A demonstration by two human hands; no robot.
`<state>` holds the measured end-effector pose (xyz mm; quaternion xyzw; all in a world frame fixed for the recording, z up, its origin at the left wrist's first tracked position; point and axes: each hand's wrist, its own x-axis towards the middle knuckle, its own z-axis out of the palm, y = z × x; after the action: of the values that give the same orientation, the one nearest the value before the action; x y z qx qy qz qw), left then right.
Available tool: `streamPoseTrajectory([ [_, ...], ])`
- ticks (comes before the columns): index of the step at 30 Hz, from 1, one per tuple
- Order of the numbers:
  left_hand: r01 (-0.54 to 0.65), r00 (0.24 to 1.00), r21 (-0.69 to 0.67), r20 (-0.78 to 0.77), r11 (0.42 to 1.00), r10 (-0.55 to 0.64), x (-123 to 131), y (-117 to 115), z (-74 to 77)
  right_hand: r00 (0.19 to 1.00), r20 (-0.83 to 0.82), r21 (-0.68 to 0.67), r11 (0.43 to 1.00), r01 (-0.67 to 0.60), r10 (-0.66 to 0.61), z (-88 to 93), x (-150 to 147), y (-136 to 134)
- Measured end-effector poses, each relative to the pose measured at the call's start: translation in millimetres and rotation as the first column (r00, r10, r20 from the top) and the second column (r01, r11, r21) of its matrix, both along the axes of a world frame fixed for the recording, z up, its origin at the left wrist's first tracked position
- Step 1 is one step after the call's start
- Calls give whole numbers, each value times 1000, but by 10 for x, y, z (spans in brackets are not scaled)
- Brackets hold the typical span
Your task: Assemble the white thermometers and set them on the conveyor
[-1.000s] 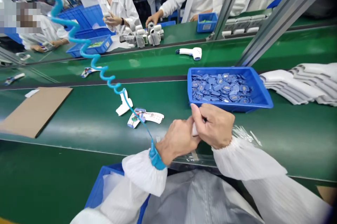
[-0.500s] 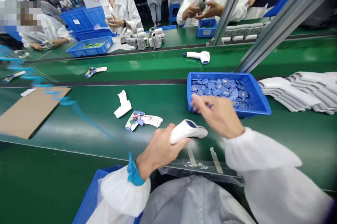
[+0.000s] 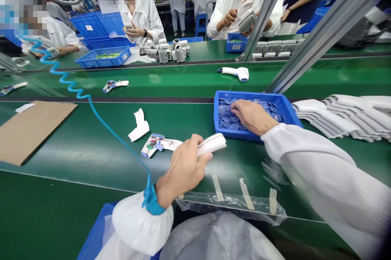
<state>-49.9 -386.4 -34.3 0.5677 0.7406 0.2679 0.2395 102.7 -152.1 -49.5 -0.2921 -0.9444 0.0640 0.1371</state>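
Note:
My left hand (image 3: 185, 166), with a blue strap around its wrist, is wrapped round a white thermometer-gun housing (image 3: 214, 144). One end of it sticks out to the right past my fingers. My right hand (image 3: 252, 115) reaches into a blue bin (image 3: 259, 133) full of small blue plastic pieces (image 3: 224, 121). Its fingers are bent and drawn together at the pieces; the tips are partly hidden. Just left of my left hand lies an open housing half with wires and a circuit board (image 3: 154, 144). Behind that is a bare white shell half (image 3: 139, 125).
White shells (image 3: 351, 115) are stacked right of the bin. A cardboard sheet (image 3: 33, 130) lies at left. A coiled blue cord (image 3: 100, 113) runs to my left wrist. Beyond, a belt carries a white thermometer gun (image 3: 235, 73). A metal post (image 3: 314, 36) slants at right. Co-workers sit opposite.
My right hand has moved from the bin's near edge down into the blue pieces. The housing in my left hand has turned, and its blue oval patch no longer shows.

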Motion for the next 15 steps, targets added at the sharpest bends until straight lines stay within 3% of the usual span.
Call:
streamPoseTrajectory([
  [3, -79, 922, 55, 383, 995, 52, 9, 51, -19, 992, -119, -25, 998, 49, -52, 149, 101, -372],
  [5, -123, 868, 89, 493, 988, 64, 64, 108, -43, 970, -239, -88, 996, 26, -46, 230, 144, -668],
  [9, -102, 897, 129, 441, 986, 35, 187, 160, -15, 903, -415, -304, 953, -19, -114, 286, 198, -1070],
  [12, -49, 924, 116, 382, 992, 1, 224, 136, 56, 845, -474, -485, 874, -17, -247, 255, 257, -1140],
  [15, -22, 933, 98, 360, 995, -15, 222, 116, 99, 813, -487, -576, 817, -25, -319, 224, 326, -1132],
])
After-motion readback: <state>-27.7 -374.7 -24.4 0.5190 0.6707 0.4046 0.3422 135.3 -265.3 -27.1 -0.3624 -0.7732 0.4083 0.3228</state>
